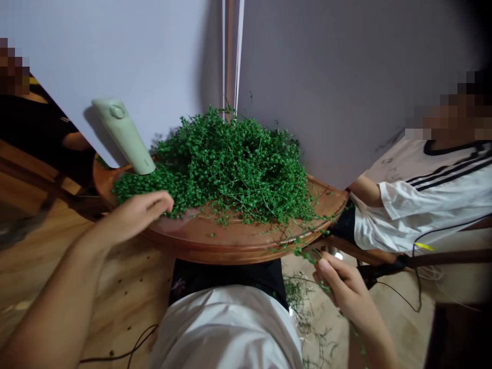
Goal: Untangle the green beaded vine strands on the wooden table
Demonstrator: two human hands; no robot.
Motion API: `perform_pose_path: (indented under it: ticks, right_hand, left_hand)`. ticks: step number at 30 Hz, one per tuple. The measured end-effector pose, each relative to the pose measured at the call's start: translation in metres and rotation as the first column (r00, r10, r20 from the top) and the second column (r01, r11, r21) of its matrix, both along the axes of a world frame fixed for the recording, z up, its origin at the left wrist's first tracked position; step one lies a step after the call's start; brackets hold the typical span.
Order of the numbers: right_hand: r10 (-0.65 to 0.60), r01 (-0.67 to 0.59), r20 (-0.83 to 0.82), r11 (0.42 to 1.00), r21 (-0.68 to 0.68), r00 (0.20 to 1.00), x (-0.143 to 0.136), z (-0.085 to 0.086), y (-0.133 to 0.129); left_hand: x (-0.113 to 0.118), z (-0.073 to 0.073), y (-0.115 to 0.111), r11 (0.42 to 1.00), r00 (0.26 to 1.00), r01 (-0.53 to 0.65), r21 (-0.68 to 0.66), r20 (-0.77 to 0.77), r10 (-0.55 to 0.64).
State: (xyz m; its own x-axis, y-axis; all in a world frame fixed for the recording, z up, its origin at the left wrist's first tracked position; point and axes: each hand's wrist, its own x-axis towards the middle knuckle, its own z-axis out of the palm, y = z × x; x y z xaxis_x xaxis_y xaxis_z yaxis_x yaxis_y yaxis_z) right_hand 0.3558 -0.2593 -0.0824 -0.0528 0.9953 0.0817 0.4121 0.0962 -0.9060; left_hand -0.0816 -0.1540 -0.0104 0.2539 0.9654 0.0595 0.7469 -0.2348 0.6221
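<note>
My left hand [140, 214] is at the near left rim of the round wooden table, beside a low pile of small green plucked buds [154, 187]. Its fingers are curled together, and whatever they hold is hidden. Off the table's front right edge, my right hand [344, 284] pinches a thin green sprig [305, 254] between thumb and fingers. Part of the sprig reaches back toward the tabletop, with bits trailing below the hand. A large tangled heap of green sprigs [246, 169] covers the middle and right of the table [238, 236].
A pale green bottle [125, 136] stands behind the bud pile. White and grey panels [307, 77] rise behind the heap. People sit at left and right, one in a white shirt [434, 189]. Stripped stems [307, 307] and a black cable [115, 356] lie on the floor.
</note>
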Motion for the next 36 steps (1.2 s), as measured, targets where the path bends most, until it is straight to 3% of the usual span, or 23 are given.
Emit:
perform_pose_path:
  ticks: [2, 5, 7, 9, 13, 16, 18, 20, 23, 26, 33, 36]
  right_hand:
    - [-0.005, 0.006, -0.093, 1.000, 0.013, 0.996, -0.019, -0.001, 0.009]
    - [0.052, -0.046, -0.143, 0.998, 0.046, 0.988, -0.040, -0.002, 0.016]
    - [0.100, -0.091, -0.114, 0.993, 0.080, 0.989, -0.048, -0.003, 0.018]
    - [0.140, -0.133, -0.045, 0.983, 0.123, 0.989, -0.053, -0.003, 0.019]
    - [0.215, -0.234, 0.120, 0.956, 0.175, 0.969, -0.061, -0.001, 0.018]
    - [0.283, -0.309, 0.177, 0.940, 0.144, 0.943, -0.068, 0.000, 0.016]
    - [0.324, -0.342, 0.153, 0.933, 0.113, 0.934, -0.074, 0.000, 0.013]
    - [0.354, -0.363, 0.105, 0.927, 0.089, 0.929, -0.079, -0.003, 0.009]
    - [0.408, -0.411, 0.050, 0.910, 0.053, 0.911, -0.081, -0.011, 0.004]
    - [0.472, -0.472, 0.030, 0.881, 0.015, 0.881, -0.078, -0.019, -0.001]
    - [0.630, -0.630, 0.061, 0.776, -0.011, 0.775, -0.072, -0.016, -0.006]
    - [0.675, -0.680, 0.128, 0.734, -0.012, 0.727, -0.074, -0.008, -0.006]
  left_hand:
    - [-0.004, 0.017, 0.031, 0.981, 0.985, -0.130, 0.146, -0.098, 0.145]
    - [-0.005, 0.024, 0.058, 0.899, 0.939, -0.193, 0.394, -0.191, 0.286]
    - [0.004, 0.020, 0.058, 0.851, 0.951, -0.164, 0.499, -0.150, 0.271]
    - [0.020, 0.012, 0.043, 0.839, 0.986, -0.091, 0.537, -0.068, 0.150]
    - [0.072, 0.000, -0.008, 0.878, 0.981, 0.167, 0.450, 0.016, -0.194]
    - [0.114, -0.011, -0.041, 0.816, 0.910, 0.413, 0.405, -0.147, -0.388]
    - [0.135, -0.022, -0.055, 0.785, 0.849, 0.526, 0.327, -0.252, -0.464]
    - [0.148, -0.035, -0.063, 0.775, 0.822, 0.561, 0.292, -0.308, -0.479]
    - [0.150, -0.054, -0.069, 0.751, 0.802, 0.592, 0.293, -0.305, -0.513]
    - [0.140, -0.061, -0.072, 0.728, 0.768, 0.637, 0.254, -0.293, -0.570]
    - [0.120, -0.069, -0.081, 0.763, 0.771, 0.636, 0.113, -0.063, -0.633]
    - [0.119, -0.073, -0.087, 0.792, 0.794, 0.594, 0.143, 0.055, -0.606]
